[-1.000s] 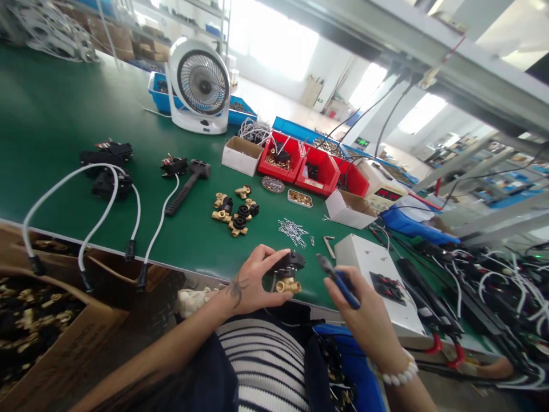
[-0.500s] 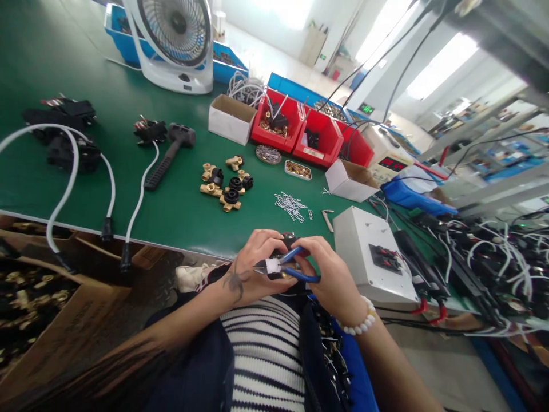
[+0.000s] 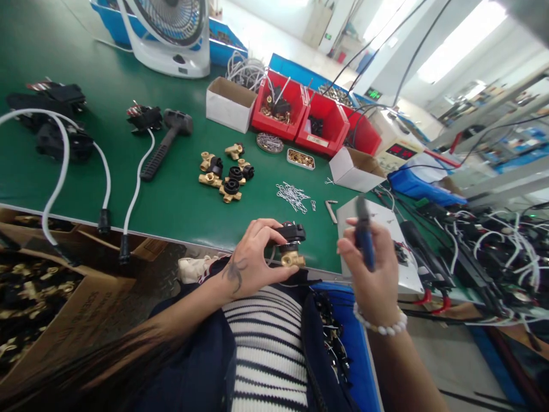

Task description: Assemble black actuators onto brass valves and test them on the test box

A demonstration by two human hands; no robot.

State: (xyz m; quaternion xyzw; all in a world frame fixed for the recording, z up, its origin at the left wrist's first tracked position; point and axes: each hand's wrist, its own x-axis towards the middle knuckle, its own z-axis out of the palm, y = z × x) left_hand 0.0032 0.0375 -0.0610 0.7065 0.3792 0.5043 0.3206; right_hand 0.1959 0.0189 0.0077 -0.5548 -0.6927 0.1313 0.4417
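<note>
My left hand [image 3: 259, 254] is closed around a brass valve with a black actuator head [image 3: 293, 245] at the table's front edge. The brass port faces right and the black part sits on top. In my right hand [image 3: 374, 272] are blue-handled pliers [image 3: 364, 237], held up with the jaws pointing upward and blurred by motion. This hand is over the white control box [image 3: 409, 274], apart from the valve. Beyond my left hand lie a heap of small wire clips [image 3: 292, 197] and several brass valve bodies with black collars [image 3: 231, 187].
A black rubber mallet [image 3: 165, 143] and black cabled units [image 3: 146, 118] lie to the left. Red bins [image 3: 281, 106], a white carton [image 3: 230, 105] and a fan [image 3: 182, 66] stand at the back. A blue crate [image 3: 358, 355] sits beside my lap. Cables crowd the right.
My right hand has moved the pliers off the valve, to the right and upward, turning their jaws up. My left hand still holds the valve, now more exposed.
</note>
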